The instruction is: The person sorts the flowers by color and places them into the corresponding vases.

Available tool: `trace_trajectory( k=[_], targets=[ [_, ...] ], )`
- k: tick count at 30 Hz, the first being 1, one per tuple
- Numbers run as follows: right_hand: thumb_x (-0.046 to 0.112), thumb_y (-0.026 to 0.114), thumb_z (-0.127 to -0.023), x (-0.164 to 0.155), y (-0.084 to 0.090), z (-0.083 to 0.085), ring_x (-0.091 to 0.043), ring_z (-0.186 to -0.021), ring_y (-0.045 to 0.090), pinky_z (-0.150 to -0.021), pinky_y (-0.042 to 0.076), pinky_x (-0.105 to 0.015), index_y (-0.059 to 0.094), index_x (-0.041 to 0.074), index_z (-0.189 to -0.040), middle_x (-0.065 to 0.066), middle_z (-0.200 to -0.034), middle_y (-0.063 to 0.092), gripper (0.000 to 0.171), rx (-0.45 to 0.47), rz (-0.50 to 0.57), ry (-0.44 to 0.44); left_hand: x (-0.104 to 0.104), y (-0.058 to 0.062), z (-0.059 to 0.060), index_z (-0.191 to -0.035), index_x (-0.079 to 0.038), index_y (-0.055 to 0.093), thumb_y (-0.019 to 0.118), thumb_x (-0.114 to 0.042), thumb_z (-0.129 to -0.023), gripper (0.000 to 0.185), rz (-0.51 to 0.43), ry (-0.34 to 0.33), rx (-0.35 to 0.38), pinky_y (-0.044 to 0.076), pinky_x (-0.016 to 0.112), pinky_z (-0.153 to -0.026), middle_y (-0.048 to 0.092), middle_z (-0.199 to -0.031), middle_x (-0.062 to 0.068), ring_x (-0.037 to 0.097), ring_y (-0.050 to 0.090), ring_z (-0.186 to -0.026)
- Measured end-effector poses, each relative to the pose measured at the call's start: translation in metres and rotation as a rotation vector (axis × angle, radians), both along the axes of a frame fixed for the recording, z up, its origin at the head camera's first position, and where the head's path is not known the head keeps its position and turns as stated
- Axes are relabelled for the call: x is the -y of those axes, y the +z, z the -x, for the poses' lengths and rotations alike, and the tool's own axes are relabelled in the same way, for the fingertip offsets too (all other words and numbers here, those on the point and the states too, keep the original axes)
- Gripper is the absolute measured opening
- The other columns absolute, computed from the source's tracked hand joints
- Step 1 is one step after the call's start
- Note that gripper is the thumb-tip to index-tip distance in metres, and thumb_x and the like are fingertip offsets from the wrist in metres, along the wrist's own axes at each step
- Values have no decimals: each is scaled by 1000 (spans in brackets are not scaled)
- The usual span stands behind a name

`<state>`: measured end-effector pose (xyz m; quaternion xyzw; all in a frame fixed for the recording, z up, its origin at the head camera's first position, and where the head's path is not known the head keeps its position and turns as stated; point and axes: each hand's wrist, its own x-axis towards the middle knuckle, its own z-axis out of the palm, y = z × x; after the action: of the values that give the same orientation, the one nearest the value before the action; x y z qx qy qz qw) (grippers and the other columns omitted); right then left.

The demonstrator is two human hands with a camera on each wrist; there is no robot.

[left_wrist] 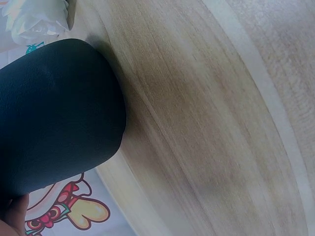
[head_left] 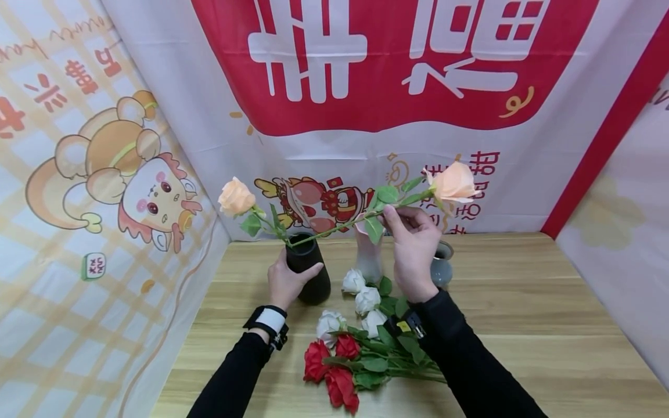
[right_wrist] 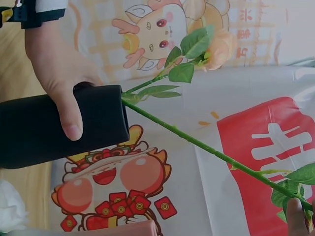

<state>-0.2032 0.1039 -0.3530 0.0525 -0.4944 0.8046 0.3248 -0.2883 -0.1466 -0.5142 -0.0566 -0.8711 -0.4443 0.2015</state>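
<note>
Black vase (head_left: 316, 287) clamped in left hand (head_left: 287, 283), left of white roses (head_left: 367, 301) on table (head_left: 522, 296). Peach rose (head_left: 455, 183) pinched by stem (right_wrist: 197, 142) in right hand (head_left: 415, 249), lower end at vase mouth (head_left: 300, 238). Second peach rose (head_left: 237, 197) seated in vase.

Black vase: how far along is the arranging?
Looks done: one peach rose sits in the black vase. In hand: the right hand holds a second peach rose, stem end at the vase's mouth; the left hand grips the vase. Probably left: red roses and white roses on the table.
</note>
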Motion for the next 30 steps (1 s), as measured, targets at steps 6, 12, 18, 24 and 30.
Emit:
trace_trajectory(
  k=[6, 12, 18, 24, 30],
  targets=[
    [5, 72, -90, 3, 8, 2, -35, -86, 64, -82, 54, -42, 63, -11, -102, -23, -97, 61, 22, -44, -55, 6, -1, 2, -1, -116, -12, 60, 80, -70, -63, 81, 9, 12, -2, 51, 45, -82, 67, -102, 9, 27, 64, -93],
    [8, 73, -90, 6, 13, 1, -34, -83, 66, -79, 55, -40, 65, -7, -101, -22, -95, 63, 20, -49, -121, -16, 0, 1, -1, -117, -13, 60, 80, -69, -62, 81, 0, 15, 11, 51, 45, -83, 67, -103, 8, 26, 63, -94],
    [7, 73, -89, 8, 15, 0, -37, -81, 65, -77, 55, -38, 67, -6, -99, -22, -93, 64, 17, -85, -167, -43, 0, 1, -1, -118, -14, 60, 81, -69, -62, 81, 4, 19, 19, 51, 45, -84, 67, -104, 7, 25, 63, -95],
    [4, 73, -89, 16, 11, 1, -30, -77, 69, -68, 57, -33, 66, -9, -96, -22, -89, 67, 16, -73, -211, -34, 1, 0, -1, -120, -14, 59, 80, -70, -62, 83, -8, 17, 24, 51, 45, -84, 67, -105, 7, 25, 63, -96],
    [-7, 69, -88, 36, 15, -7, -35, -76, 68, -72, 56, -31, 64, -15, -92, -27, -86, 66, 11, -62, -253, 26, 0, 0, -1, -119, -13, 59, 80, -71, -62, 83, 5, 20, 14, 51, 45, -82, 67, -104, 8, 26, 63, -94]
  ],
)
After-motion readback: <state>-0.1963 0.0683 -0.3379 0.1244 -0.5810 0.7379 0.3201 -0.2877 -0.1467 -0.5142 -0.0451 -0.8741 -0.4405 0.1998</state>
